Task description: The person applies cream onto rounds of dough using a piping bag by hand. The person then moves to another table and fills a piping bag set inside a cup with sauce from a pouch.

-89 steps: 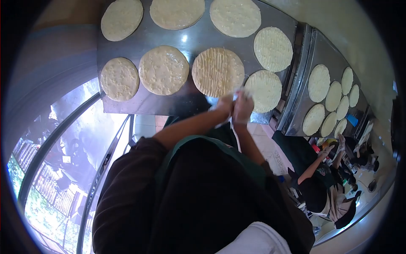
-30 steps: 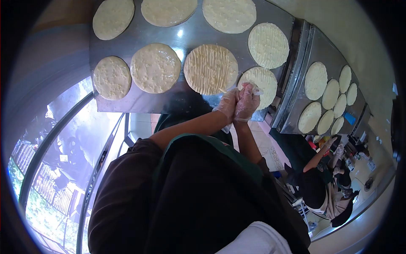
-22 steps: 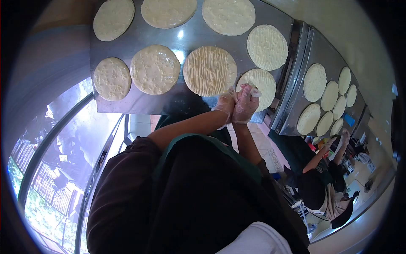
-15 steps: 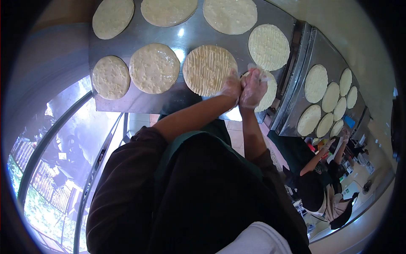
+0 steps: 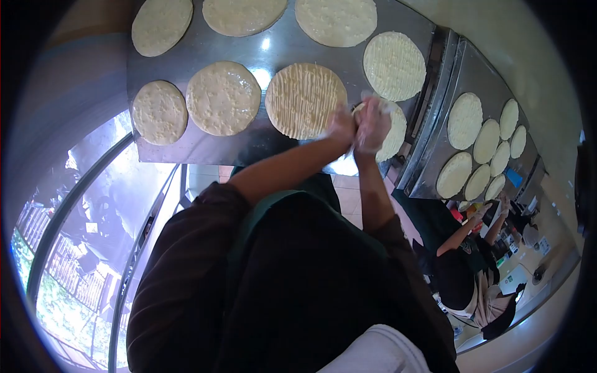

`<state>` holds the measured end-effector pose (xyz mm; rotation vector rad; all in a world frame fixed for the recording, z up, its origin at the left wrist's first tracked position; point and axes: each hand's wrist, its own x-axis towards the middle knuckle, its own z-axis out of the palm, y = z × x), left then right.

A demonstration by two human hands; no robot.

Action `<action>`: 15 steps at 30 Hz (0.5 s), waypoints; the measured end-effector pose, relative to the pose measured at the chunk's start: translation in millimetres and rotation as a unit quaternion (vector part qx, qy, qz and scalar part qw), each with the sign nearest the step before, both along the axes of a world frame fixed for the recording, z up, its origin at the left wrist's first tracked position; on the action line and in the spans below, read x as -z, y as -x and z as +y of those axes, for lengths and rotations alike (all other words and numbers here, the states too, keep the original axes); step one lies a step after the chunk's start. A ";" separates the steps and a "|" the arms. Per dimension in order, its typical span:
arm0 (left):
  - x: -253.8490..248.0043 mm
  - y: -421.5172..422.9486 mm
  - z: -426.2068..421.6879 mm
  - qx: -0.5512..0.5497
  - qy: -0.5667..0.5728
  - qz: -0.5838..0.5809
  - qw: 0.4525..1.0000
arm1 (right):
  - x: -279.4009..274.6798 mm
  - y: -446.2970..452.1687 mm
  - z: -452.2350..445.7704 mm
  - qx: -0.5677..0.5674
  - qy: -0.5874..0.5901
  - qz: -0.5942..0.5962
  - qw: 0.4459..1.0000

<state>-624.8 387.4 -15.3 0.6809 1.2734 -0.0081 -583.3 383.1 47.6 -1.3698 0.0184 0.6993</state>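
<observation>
My left hand (image 5: 341, 126) and my right hand (image 5: 374, 126), both in clear plastic gloves, are pressed together with the fingers curled in. Motion blurs them, and anything held between them is hidden. They hover at the front edge of a metal surface, over a pale round flatbread (image 5: 394, 135) that they partly cover. Just left of my left hand lies a round flatbread (image 5: 305, 99) with close ridged lines across its top. Beyond my right hand is another ridged flatbread (image 5: 394, 66).
Smoother, lumpy dough rounds (image 5: 224, 98) lie to the left and along the back of the metal surface (image 5: 186, 152). A second metal surface (image 5: 429, 168) on the right carries several pale rounds. A gloved co-worker (image 5: 457, 273) stands beside it, near a blue item (image 5: 513, 178).
My hands stay together in nearly the same spot, with my right hand slightly higher and more blurred. The view has shifted a little. The co-worker's hands have moved slightly.
</observation>
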 end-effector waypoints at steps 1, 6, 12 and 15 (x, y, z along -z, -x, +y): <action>3.6 -9.0 9.2 -0.013 0.007 -0.006 1.000 | 1.1 -7.7 8.5 -0.022 -0.041 -0.030 0.998; -33.9 24.7 -22.1 0.045 -0.071 0.063 0.994 | -3.0 17.7 -31.7 0.005 0.110 0.050 0.993; -26.9 15.2 -16.4 0.211 -0.245 0.129 0.937 | -3.0 7.1 -23.0 0.004 0.074 0.048 0.996; 4.2 -10.5 3.2 0.367 -0.258 0.048 0.892 | 1.9 -12.3 -0.3 -0.037 0.004 -0.049 0.998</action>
